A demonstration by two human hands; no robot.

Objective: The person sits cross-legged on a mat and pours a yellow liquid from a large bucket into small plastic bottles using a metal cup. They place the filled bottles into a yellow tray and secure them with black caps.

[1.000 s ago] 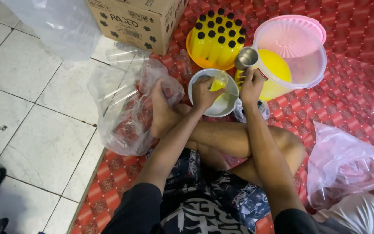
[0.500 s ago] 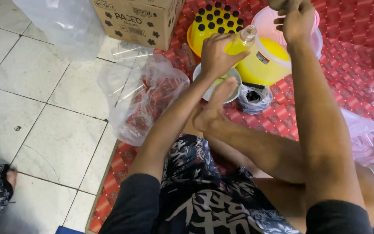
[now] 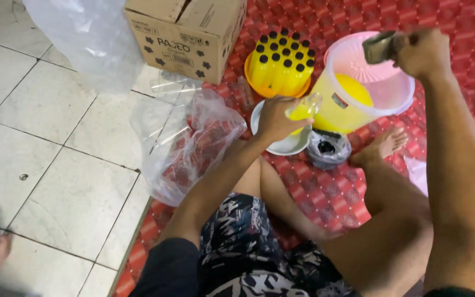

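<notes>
Head view: seated on a red patterned mat (image 3: 325, 192), a person's left hand (image 3: 275, 118) wraps its grip around a small clear bottle (image 3: 305, 107) of yellow liquid, held tilted above a white bowl (image 3: 281, 147). Right hand (image 3: 421, 52) is clenched on a metal cup (image 3: 379, 47) raised over the pink-lidded tub (image 3: 372, 88) of yellow liquid. Capped yellow bottles (image 3: 280, 63) stand just behind. Judged from this, a clean fill calls for holding the bottle upright over the bowl, so that drips land there.
</notes>
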